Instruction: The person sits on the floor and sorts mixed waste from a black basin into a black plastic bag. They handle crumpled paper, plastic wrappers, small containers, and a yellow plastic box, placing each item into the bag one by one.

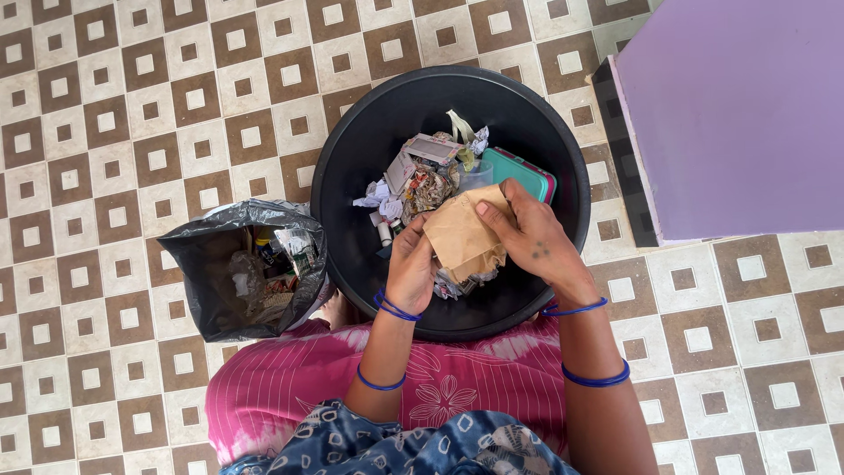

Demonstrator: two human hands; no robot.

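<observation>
The left hand (pixel 411 264) and the right hand (pixel 532 236) both grip a crumpled brown paper bag (pixel 462 237), held over the middle of a round black plastic tub (pixel 352 158). The left hand closes on the bag's lower left edge; the right hand pinches its upper right corner, fingers curled over the top. The bag is creased, tan and folded roughly flat (its contents, if any, cannot be seen).

Inside the tub, beneath the bag, lies mixed paper waste (pixel 413 176) and a teal rectangular plastic lid (pixel 523 171). Just beside the tub on its left stands an open black plastic refuse sack (pixel 207 255) holding scraps. Both rest on a brown-and-cream patterned tile floor (pixel 132 105). A lilac flat panel (pixel 738 114) occupies the upper right.
</observation>
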